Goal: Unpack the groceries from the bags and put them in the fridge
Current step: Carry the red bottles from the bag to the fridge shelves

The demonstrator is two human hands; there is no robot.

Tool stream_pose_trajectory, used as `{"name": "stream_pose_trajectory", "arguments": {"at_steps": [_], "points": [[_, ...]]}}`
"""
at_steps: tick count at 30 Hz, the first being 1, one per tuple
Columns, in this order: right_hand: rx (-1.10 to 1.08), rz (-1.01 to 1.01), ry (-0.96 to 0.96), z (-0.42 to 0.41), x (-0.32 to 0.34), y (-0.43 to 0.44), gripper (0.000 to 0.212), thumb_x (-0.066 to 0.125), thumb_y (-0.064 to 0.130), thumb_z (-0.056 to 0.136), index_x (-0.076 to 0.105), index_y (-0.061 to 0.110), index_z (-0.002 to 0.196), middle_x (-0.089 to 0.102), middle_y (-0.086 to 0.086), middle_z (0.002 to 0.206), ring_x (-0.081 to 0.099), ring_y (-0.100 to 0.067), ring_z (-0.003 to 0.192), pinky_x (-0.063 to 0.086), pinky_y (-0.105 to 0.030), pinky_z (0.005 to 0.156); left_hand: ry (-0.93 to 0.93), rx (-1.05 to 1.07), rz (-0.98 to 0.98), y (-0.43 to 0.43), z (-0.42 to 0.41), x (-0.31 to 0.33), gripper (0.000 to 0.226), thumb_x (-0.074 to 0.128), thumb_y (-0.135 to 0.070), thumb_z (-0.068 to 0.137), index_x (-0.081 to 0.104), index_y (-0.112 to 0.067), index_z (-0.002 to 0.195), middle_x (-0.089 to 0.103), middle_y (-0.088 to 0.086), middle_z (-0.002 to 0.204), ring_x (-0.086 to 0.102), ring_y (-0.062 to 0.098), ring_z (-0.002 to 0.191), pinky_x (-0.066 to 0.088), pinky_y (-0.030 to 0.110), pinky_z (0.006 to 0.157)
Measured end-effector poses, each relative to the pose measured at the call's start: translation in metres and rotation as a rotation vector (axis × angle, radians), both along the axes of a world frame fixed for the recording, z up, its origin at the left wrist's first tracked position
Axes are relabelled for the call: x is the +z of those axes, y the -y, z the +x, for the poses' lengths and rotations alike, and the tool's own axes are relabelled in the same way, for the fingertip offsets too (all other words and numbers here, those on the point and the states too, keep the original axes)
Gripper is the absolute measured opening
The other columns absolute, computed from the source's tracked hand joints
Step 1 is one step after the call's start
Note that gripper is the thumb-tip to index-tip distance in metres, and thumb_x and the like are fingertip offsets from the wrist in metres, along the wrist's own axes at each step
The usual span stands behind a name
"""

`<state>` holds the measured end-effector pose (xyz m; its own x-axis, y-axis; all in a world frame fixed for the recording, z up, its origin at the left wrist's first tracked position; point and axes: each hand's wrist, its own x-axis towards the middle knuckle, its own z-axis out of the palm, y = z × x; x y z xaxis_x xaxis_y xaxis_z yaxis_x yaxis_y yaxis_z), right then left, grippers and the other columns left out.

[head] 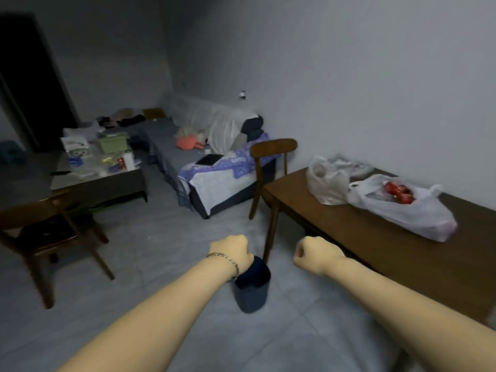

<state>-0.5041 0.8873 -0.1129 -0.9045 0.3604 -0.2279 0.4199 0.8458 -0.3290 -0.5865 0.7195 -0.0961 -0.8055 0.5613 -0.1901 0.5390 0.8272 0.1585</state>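
Dark bin [252, 287] stands between fisted hands, beside wooden table [375, 245].

Bin [252, 288] — rim partly hidden behind left wrist. White bag [402, 208]: red items show through, labels unreadable. Second bag [326, 181] — contents indistinct. Surface [375, 251] cut off at right edge. Clutter on far low table [94, 167] blurred.

Pretty dim room, plain grey walls [349, 63] and grey tiled floor [161, 224]. Wooden table [375, 251] on the right, cluttered coffee table [107, 181] far left, sofa [188, 157] against the far wall, wooden chairs [48, 232] around.
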Motion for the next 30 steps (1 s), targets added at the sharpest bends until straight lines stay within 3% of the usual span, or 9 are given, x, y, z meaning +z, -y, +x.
{"name": "stream_pose_trajectory", "arguments": {"at_steps": [5,9,16,22,25,30], "points": [[-0.223,0.006,0.028,-0.006,-0.018,-0.115,0.021,0.049,0.025,0.090,0.066,0.013,0.097,0.065,-0.009,0.104,0.062,-0.027,0.098,0.042,-0.026,0.073,0.042,-0.191,0.016,-0.132,-0.038,-0.027,0.024,0.040,-0.021,0.094,0.061,-0.012,0.104,0.060,0.005,0.096,0.061,0.026,0.096,0.041,0.027,0.069],[-0.401,0.039,0.030,-0.024,-0.026,-0.195,0.026,0.050,0.027,0.088,0.064,0.014,0.105,0.065,-0.006,0.109,0.061,-0.026,0.101,0.047,-0.029,0.080,0.045,-0.337,0.035,-0.228,-0.081,-0.041,0.023,0.041,-0.023,0.094,0.061,-0.014,0.100,0.062,0.004,0.096,0.061,0.024,0.090,0.042,0.026,0.068],[-0.699,0.027,-0.015,-0.058,-0.030,-0.323,0.018,0.051,0.025,0.090,0.064,0.014,0.085,0.064,-0.002,0.085,0.064,-0.021,0.084,0.053,-0.033,0.077,0.028,-0.593,0.045,-0.389,-0.147,-0.041,0.024,0.039,-0.021,0.093,0.061,-0.016,0.104,0.064,0.003,0.106,0.062,0.024,0.096,0.044,0.027,0.073],[-0.882,0.090,-0.107,-0.073,-0.053,-0.415,0.024,0.046,0.024,0.092,0.066,0.010,0.091,0.062,-0.003,0.079,0.061,-0.023,0.073,0.048,-0.029,0.064,0.110,-0.676,0.118,-0.508,-0.170,-0.063,0.016,0.042,-0.022,0.094,0.055,-0.018,0.086,0.059,0.001,0.084,0.059,0.020,0.080,0.047,0.029,0.071],[-0.865,0.075,-0.178,-0.083,-0.070,-0.464,0.022,0.048,0.017,0.093,0.065,0.008,0.103,0.063,-0.007,0.099,0.061,-0.023,0.088,0.049,-0.030,0.075,0.146,-0.691,0.129,-0.562,-0.173,-0.085,0.016,0.042,-0.024,0.095,0.051,-0.020,0.082,0.054,-0.001,0.076,0.059,0.021,0.079,0.050,0.031,0.074],[-0.624,0.229,-0.176,-0.102,-0.105,-0.548,0.035,0.053,0.010,0.092,0.055,0.013,0.127,0.050,-0.003,0.132,0.049,-0.018,0.119,0.041,-0.025,0.104,0.271,-0.690,0.125,-0.643,-0.169,-0.121,0.012,0.047,-0.026,0.094,0.056,-0.019,0.093,0.062,0.003,0.090,0.060,0.020,0.082,0.052,0.032,0.075]]}}
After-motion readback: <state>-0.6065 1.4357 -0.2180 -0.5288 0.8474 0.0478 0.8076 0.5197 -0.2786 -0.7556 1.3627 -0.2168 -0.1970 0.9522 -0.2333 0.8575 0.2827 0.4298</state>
